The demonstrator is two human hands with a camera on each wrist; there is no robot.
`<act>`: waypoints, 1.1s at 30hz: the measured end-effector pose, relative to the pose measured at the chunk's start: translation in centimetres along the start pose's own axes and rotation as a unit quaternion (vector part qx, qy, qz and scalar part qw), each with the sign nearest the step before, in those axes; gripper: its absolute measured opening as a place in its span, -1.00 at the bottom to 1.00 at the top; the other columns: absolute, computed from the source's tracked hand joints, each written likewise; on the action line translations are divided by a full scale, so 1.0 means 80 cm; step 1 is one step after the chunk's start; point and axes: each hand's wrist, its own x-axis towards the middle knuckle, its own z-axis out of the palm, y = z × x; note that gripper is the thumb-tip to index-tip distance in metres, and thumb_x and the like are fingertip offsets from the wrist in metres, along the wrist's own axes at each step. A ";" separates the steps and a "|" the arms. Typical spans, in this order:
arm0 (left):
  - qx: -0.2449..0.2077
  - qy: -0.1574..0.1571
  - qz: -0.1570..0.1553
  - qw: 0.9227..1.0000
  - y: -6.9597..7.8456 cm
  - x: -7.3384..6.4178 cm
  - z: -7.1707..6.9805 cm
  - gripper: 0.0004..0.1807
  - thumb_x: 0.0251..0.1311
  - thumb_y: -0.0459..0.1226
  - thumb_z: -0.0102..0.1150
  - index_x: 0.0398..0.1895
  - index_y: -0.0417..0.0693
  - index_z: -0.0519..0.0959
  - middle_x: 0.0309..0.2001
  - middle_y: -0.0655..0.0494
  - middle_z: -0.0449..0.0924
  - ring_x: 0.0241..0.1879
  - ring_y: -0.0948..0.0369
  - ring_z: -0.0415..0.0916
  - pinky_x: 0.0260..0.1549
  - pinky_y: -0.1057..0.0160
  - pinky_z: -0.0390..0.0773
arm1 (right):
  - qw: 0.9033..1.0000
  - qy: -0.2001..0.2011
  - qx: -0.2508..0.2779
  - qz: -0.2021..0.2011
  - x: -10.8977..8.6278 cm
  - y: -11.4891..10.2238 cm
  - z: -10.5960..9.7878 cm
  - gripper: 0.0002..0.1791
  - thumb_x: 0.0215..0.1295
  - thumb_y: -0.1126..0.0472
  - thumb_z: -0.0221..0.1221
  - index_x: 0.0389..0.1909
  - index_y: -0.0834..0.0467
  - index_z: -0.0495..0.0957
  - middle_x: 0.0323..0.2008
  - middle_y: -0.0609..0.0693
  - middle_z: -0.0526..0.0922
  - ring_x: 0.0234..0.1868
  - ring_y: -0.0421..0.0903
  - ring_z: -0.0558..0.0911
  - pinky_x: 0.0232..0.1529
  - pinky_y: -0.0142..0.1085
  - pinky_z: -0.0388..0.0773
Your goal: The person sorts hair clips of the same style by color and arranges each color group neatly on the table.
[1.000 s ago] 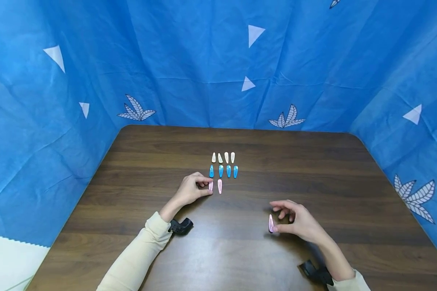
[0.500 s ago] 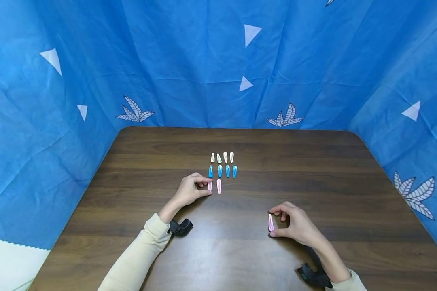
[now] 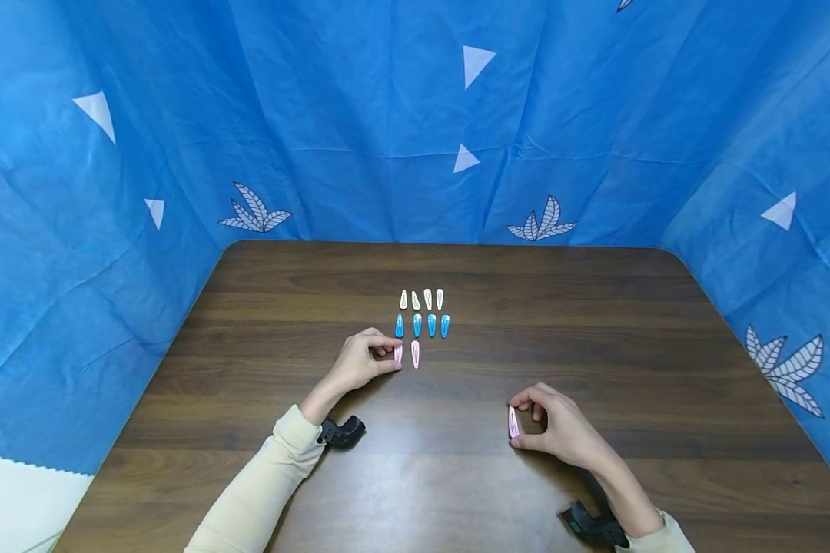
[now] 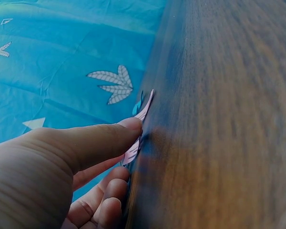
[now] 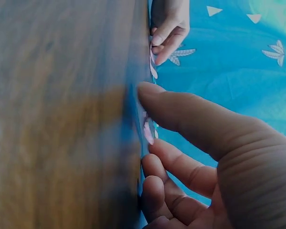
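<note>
My left hand point(image 3: 355, 362) pinches a pink snap hair clip point(image 3: 398, 354) between thumb and forefinger, at the left end of the front row. Just right of it lies another pink hair clip point(image 3: 416, 355). Further to the right and nearer the front, my right hand point(image 3: 566, 432) holds a third pink hair clip point(image 3: 513, 422) by its two ends, thumb below and forefinger above. The left wrist view shows the thumb over the striped pink clip point(image 4: 132, 153). In the right wrist view, the thumb partly hides the right-hand clip point(image 5: 148, 132).
Behind the pink clips runs a row of several blue hair clips point(image 3: 432, 326), and behind that a row of several cream hair clips point(image 3: 428, 299). They lie on a dark wooden table point(image 3: 595, 322). A blue patterned cloth point(image 3: 360, 123) hangs round its back and sides.
My right forefinger has come down onto the far end of the right-hand clip, which the thumb touched before. The left hand keeps its pinch; the head view has shifted slightly.
</note>
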 end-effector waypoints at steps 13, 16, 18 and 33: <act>0.007 0.002 0.002 1.000 -0.003 0.002 0.000 -0.66 -0.14 -0.32 0.53 -0.19 -0.11 0.76 -0.40 0.09 0.60 -0.36 0.21 0.52 -0.30 0.36 0.47 | 0.998 0.018 0.056 -0.011 0.043 -0.029 -0.003 -0.55 -0.10 0.31 0.51 -0.13 0.13 0.60 -0.34 -0.12 0.64 -0.38 -0.26 0.52 -0.32 -0.38 0.49; 0.007 -0.001 0.001 1.000 -0.003 0.001 0.001 -0.66 -0.13 -0.32 0.53 -0.19 -0.11 0.76 -0.40 0.10 0.59 -0.36 0.21 0.51 -0.30 0.37 0.46 | 0.998 0.022 0.062 -0.008 0.063 -0.040 -0.002 -0.54 -0.09 0.29 0.51 -0.11 0.14 0.59 -0.33 -0.09 0.64 -0.37 -0.22 0.52 -0.32 -0.35 0.48; 0.006 -0.002 0.001 1.000 -0.003 0.000 0.001 -0.66 -0.13 -0.32 0.53 -0.19 -0.11 0.76 -0.40 0.10 0.59 -0.36 0.21 0.51 -0.30 0.38 0.46 | 0.998 0.020 0.067 -0.001 0.077 -0.047 -0.001 -0.53 -0.08 0.28 0.51 -0.09 0.14 0.59 -0.32 -0.08 0.64 -0.35 -0.19 0.53 -0.33 -0.35 0.47; 0.006 -0.001 0.002 1.000 -0.004 0.001 0.002 -0.64 -0.16 -0.32 0.54 -0.18 -0.11 0.76 -0.41 0.11 0.59 -0.36 0.22 0.51 -0.32 0.39 0.46 | 0.996 -0.006 0.076 0.035 0.165 -0.062 0.033 -0.52 -0.09 0.30 0.50 -0.08 0.19 0.61 -0.37 0.02 0.66 -0.48 -0.18 0.50 -0.45 -0.37 0.44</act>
